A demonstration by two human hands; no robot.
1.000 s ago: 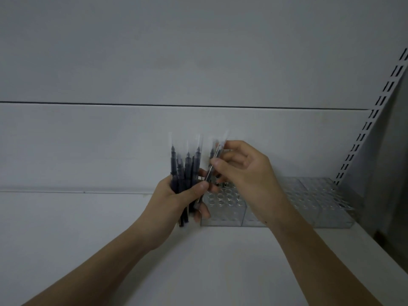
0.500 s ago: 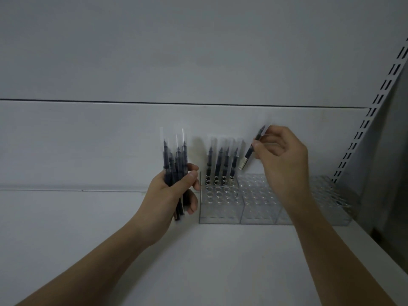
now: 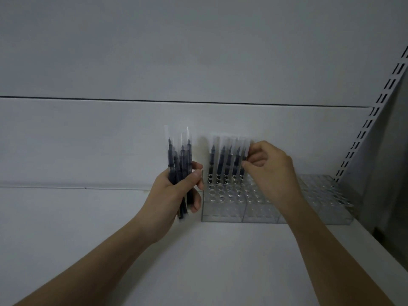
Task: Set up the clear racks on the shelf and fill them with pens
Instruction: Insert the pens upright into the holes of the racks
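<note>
Three clear racks stand side by side on the white shelf [image 3: 110, 239] against the back wall: the left rack [image 3: 223, 214], the middle rack [image 3: 260, 214] and the right rack [image 3: 326, 208]. Several dark pens [image 3: 223, 164] in clear sleeves stand upright in the back row of the left rack. My left hand [image 3: 176, 195] grips a bundle of pens [image 3: 178, 160] upright, just left of the racks. My right hand [image 3: 269, 173] pinches one pen [image 3: 244, 157] at the right end of that back row, its lower end down at the rack's holes.
A slotted white upright [image 3: 373, 115] runs diagonally at the right, above the right rack. The shelf's right edge [image 3: 388, 250] drops off into a dark gap. A horizontal seam [image 3: 88, 98] crosses the back panel.
My right hand pulled one pen from the bundle, carried it right and tilted, then brought it down upright into the back row of the left rack. The left hand stayed put.
</note>
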